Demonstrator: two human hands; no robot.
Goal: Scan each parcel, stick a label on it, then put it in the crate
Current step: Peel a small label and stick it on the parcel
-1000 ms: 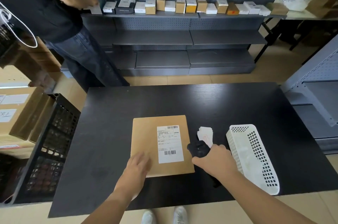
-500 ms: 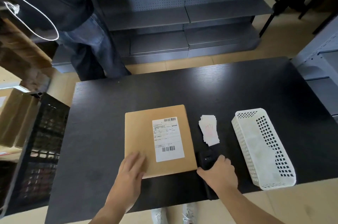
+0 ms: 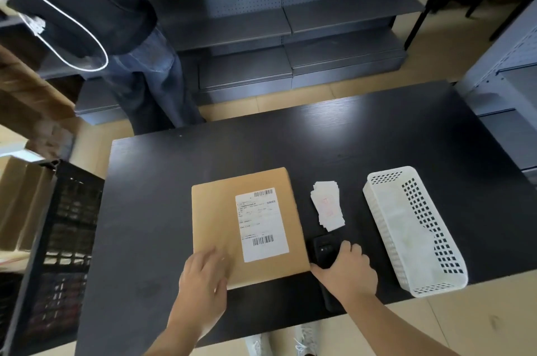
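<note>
A flat brown parcel (image 3: 215,216) lies on the black table (image 3: 290,146) with a white shipping label (image 3: 261,224) that shows two barcodes. My left hand (image 3: 203,277) rests flat on the parcel's near left corner. To the right of the parcel lies a black scanner (image 3: 322,248), low on the table. My right hand (image 3: 348,271) grips it, thumb on its left side and fingers curled over its right. A small stack of white labels (image 3: 328,206) sits just beyond the scanner. The black crate (image 3: 58,239) stands off the table's left edge.
A white perforated basket (image 3: 412,227) lies at the table's right. Another person (image 3: 122,30) in dark clothes stands beyond the far left corner, by grey shelves (image 3: 290,21) with several small boxes. Cardboard cartons (image 3: 17,204) stand left of the crate.
My right hand has drawn the scanner back from near the label stack and down toward the table's near edge. My left hand stays on the parcel. The view has tilted downward.
</note>
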